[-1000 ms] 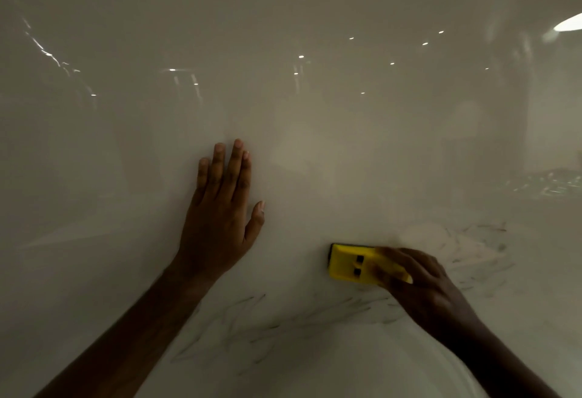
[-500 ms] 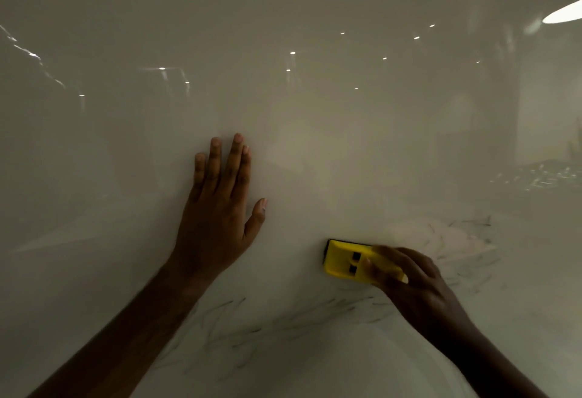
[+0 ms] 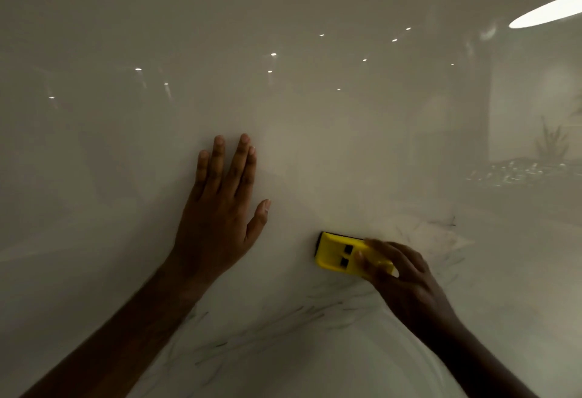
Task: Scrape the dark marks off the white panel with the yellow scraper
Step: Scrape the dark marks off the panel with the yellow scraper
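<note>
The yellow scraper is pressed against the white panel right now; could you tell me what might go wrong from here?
1. The right hand grips only the rear of the yellow scraper, so it could tilt, and an edge might scratch the glossy white panel.
2. The left hand lies flat, close to the scraper's front edge; a slip leftward might hit its thumb.
3. The dark marks are faint in this dim light, so some may be missed.

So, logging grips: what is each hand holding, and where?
Right hand grips the yellow plastic scraper by its right end; left hand holds nothing.
</note>
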